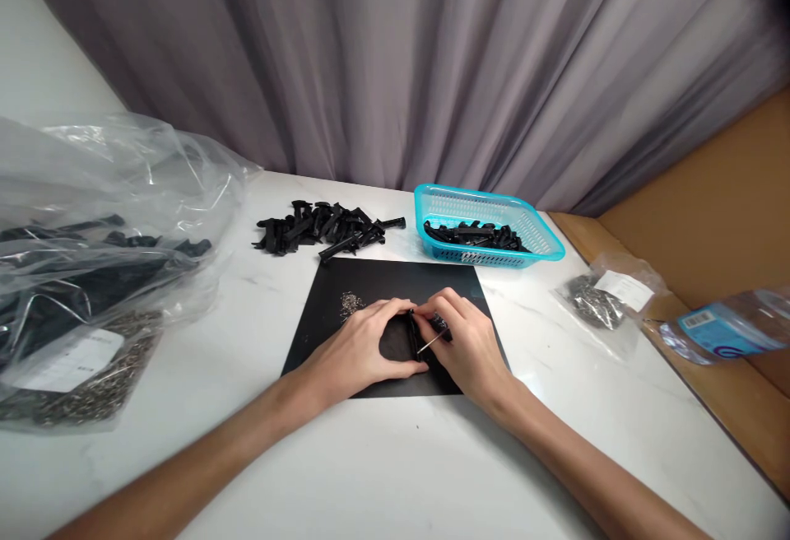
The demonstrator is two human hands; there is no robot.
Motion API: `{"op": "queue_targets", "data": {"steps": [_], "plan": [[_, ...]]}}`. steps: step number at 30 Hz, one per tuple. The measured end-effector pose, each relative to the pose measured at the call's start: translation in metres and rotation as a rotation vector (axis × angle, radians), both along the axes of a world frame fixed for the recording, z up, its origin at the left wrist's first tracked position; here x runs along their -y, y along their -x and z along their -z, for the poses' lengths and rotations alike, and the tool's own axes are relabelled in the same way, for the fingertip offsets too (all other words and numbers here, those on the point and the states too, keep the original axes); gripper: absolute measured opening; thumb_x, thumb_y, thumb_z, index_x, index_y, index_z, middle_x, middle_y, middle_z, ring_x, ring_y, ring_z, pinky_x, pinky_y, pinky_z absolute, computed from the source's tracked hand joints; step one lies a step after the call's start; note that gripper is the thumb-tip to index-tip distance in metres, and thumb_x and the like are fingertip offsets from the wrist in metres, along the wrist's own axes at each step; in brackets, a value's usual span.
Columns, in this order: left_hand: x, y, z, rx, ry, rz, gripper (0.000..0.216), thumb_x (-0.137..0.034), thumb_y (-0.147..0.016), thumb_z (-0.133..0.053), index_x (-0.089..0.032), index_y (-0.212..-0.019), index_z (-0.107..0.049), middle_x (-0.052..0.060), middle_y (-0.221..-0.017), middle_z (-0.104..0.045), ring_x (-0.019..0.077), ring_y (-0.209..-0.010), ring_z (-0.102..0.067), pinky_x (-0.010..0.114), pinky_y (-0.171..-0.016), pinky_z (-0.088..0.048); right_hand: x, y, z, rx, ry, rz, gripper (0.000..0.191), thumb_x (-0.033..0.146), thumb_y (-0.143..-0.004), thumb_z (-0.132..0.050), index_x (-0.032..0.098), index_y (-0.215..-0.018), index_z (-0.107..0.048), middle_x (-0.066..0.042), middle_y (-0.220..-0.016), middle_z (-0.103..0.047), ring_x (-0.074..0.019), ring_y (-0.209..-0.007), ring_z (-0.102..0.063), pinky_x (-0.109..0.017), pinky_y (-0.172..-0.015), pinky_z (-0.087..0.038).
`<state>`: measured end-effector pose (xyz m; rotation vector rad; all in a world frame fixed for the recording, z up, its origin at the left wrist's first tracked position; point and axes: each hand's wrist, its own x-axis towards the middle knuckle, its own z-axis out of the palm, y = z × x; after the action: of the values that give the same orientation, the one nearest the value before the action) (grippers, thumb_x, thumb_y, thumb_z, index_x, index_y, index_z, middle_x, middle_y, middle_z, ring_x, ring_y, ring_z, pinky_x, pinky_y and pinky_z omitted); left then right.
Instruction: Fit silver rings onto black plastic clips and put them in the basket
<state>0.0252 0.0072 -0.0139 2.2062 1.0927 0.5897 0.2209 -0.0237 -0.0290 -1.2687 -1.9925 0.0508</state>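
A narrow black plastic part stretches from the fingertips to the thumb of my left hand, which is closed on its two ends over the black mat. My right hand pinches near the far end of the same part. A thin, pale metal rod-like tool slants from my right fingers to the part's near end. What lies between the right fingertips is too small to tell. Left of the hands, a little heap of small metal pieces rests on the mat; more small shiny pieces show beside my right fingers.
Behind the mat lies a pile of black plastic parts. A blue basket at the back right contains similar parts. Plastic bags crowd the left side. On the right are a bag of metal pieces and a clear bottle.
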Motion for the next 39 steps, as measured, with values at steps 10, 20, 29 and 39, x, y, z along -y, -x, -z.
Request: {"op": "queue_targets", "data": {"steps": [10, 20, 29, 39], "plan": [[0.0, 0.001, 0.003, 0.011, -0.039, 0.024, 0.061, -0.047, -0.074, -0.085, -0.027, -0.127, -0.061, 0.004, -0.132, -0.067, 0.0296, -0.124, -0.064, 0.04, -0.105, -0.054, 0.002, 0.001, 0.002, 0.099, -0.107, 0.047, 0.015, 0.015, -0.102, -0.054, 0.021, -0.091, -0.061, -0.003, -0.084, -0.066, -0.0184, -0.071, -0.062, -0.034, -0.066, -0.045], [-0.003, 0.0, 0.002, 0.076, -0.038, 0.052, 0.06, -0.041, -0.071, -0.089, -0.027, -0.124, -0.065, 0.004, -0.125, -0.07, 0.0281, -0.118, -0.066, 0.041, -0.105, -0.053, 0.003, 0.002, 0.001, 0.289, -0.187, -0.008, 0.026, 0.011, -0.104, -0.041, 0.02, -0.089, -0.06, -0.005, -0.079, -0.06, -0.0186, -0.063, -0.049, -0.033, -0.061, -0.042], [-0.005, -0.003, 0.002, 0.107, 0.0, 0.04, 0.06, -0.035, -0.065, -0.091, -0.027, -0.12, -0.068, 0.003, -0.123, -0.072, 0.0288, -0.116, -0.067, 0.041, -0.103, -0.054, 0.003, -0.006, 0.004, 0.206, -0.051, -0.166, 0.023, 0.009, -0.102, -0.039, 0.022, -0.091, -0.055, -0.006, -0.085, -0.055, -0.0193, -0.071, -0.051, -0.032, -0.065, -0.047], [-0.004, 0.0, -0.003, 0.083, 0.011, 0.062, 0.064, -0.045, -0.068, -0.089, -0.027, -0.125, -0.066, 0.004, -0.125, -0.071, 0.0291, -0.118, -0.066, 0.042, -0.104, -0.053, 0.001, -0.011, 0.0, -0.217, 0.133, -0.181, 0.016, 0.025, -0.102, -0.053, 0.021, -0.095, -0.067, -0.003, -0.083, -0.06, -0.0137, -0.062, -0.055, -0.027, -0.054, -0.046]]}}
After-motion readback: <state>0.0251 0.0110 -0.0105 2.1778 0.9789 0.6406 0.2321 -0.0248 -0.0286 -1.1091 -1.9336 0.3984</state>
